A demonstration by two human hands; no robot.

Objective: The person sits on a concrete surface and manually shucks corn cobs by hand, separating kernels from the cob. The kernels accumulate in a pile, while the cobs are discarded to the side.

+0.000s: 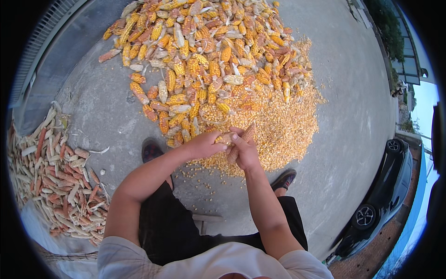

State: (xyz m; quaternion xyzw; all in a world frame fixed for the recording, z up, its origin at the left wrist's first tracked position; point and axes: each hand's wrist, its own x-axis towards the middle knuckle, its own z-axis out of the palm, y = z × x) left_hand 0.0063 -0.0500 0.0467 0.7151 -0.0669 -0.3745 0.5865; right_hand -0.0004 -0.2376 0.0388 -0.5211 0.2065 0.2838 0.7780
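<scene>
My left hand (207,144) grips a corn cob with yellow kernels (224,138), its lower end hidden in the fist. In my right hand (248,153) is a bare reddish cob (248,133), slanted across the palm and pressed against the other cob. Both hands meet above a spread of loose corn kernels (285,129). Beyond them rises a heap of dried corn ears (195,66), some with bits of pale husk. A few kernels lie scattered on the concrete between my feet.
Stripped cobs (66,185) form a pile at the left, beside pale plastic sheeting (38,223). A small wooden stool (208,218) shows between my legs. My shoes (151,150) flank the kernels. A dark car (379,195) stands at the right on the concrete ground (345,104).
</scene>
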